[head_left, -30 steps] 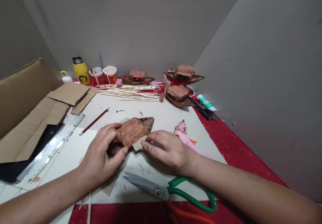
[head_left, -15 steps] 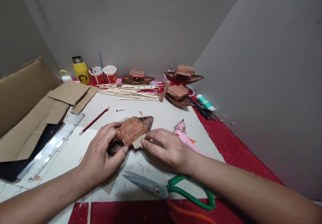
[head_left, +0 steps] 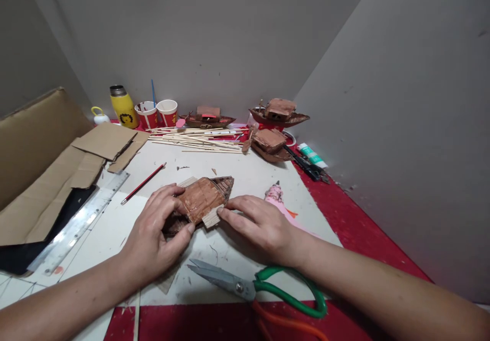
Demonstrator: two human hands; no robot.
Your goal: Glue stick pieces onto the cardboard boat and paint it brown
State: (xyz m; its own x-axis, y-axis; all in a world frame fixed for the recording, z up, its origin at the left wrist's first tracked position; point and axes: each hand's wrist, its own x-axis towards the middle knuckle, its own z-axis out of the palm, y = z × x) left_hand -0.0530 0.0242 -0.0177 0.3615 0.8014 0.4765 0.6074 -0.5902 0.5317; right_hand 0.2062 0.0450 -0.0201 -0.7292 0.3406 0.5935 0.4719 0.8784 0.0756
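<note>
Gripping the brown model boat (head_left: 202,200) from its left side, my left hand (head_left: 174,213) has the thumb along the near edge of the roof and the fingers curled over the far edge. The boat sits between my two hands, its pointed, dark-planked end slanting away just beyond my right fingertips.

My right hand (head_left: 222,209) is drawn narrow, thumb and forefinger closed on one end of a pale slatted piece (head_left: 212,219) at the roof's near side. My own fingers cover that end, so I can't tell whether the piece is fixed to the roof or merely resting against it.

Just nearer to me than my right hand lie the scissors (head_left: 240,287), blades a little apart and pointing left, with one green handle and one orange. A pink glue gun (head_left: 282,207) lies just beyond my right wrist. Past my left hand is a red pencil (head_left: 143,184), and farther left a metal ruler (head_left: 80,222) beside some cardboard (head_left: 44,198). Well beyond both hands, thin wooden sticks (head_left: 195,141) lie in a loose heap on the worktop (head_left: 367,244).
</note>
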